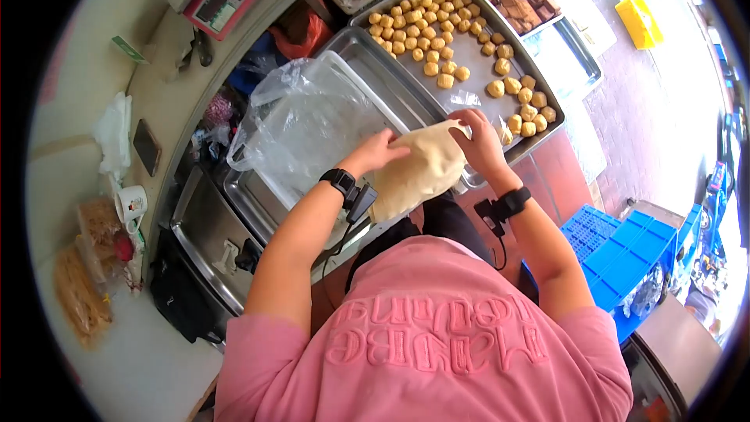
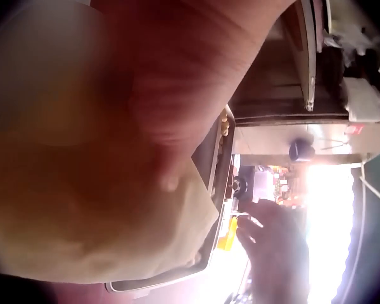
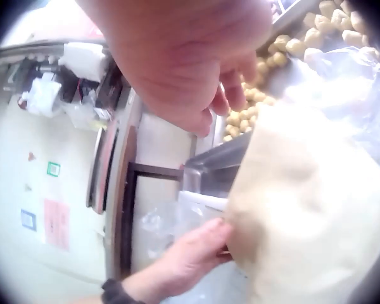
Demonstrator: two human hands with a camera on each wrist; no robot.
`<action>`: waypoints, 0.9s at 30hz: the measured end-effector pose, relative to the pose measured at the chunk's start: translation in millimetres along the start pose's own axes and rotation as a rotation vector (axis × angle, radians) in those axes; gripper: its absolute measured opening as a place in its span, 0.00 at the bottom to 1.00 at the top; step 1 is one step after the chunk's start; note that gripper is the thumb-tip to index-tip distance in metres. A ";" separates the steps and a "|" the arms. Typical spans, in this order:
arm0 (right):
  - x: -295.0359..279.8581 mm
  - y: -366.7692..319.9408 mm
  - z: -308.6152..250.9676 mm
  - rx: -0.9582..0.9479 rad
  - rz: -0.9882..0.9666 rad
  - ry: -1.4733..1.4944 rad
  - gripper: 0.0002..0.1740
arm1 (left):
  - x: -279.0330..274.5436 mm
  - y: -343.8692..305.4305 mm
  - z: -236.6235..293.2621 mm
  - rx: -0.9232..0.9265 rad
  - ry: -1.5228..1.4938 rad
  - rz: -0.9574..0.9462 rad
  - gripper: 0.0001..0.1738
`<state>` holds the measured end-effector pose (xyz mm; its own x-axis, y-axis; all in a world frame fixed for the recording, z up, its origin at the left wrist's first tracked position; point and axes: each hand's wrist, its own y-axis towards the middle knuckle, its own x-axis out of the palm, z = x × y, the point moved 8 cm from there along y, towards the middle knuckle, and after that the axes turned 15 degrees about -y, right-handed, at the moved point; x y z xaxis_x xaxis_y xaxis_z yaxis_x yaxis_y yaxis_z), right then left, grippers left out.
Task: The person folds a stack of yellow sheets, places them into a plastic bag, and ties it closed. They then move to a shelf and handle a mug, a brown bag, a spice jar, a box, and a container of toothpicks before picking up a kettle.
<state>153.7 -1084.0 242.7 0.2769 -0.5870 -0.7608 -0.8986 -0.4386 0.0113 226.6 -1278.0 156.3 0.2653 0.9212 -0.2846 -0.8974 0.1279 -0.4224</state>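
A broad, pale cream sheet of dough [image 1: 422, 164] hangs in front of the person, over the near end of the trays. At its left edge the left hand [image 1: 375, 152] pinches it; in the right wrist view that left hand [image 3: 193, 250] has its thumb on the edge and its other fingers largely hidden. The right hand [image 1: 482, 144] hovers by the dough's right side with loosely bent fingers. A gap shows between the right hand [image 3: 196, 69] and the dough [image 3: 310, 209] in the right wrist view. Small dough balls [image 1: 422, 19] fill much of a metal tray [image 1: 414, 78] beyond.
A white tub [image 1: 316, 121] lined with clear plastic stands left of the dough. Brown slabs [image 1: 527, 0] lie on a tray at the far right. Blue crates [image 1: 625, 254] are to the right, and a phone [image 1: 147, 147] lies on the left counter.
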 end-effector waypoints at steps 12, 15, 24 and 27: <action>0.4 -75.8 48.1 0.475 -0.058 0.688 0.10 | 2.5 -98.2 298.6 0.232 -0.415 -0.331 0.17; -17.9 -42.1 -4.9 0.297 -0.027 0.738 0.10 | -13.2 -116.9 326.8 0.219 -0.939 -0.421 0.20; -13.1 7.4 -63.6 0.073 -0.171 0.735 0.10 | -83.0 -99.5 180.4 0.245 -0.765 0.044 0.23; 0.2 -4.7 -72.0 0.057 -0.247 0.722 0.10 | -84.3 -112.0 68.3 -0.021 -0.731 0.191 0.25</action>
<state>182.5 -1131.1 289.2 0.6084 -0.7840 -0.1236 -0.7923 -0.5908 -0.1525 280.6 -1344.8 286.4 -0.2024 0.9367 0.2858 -0.8955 -0.0590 -0.4411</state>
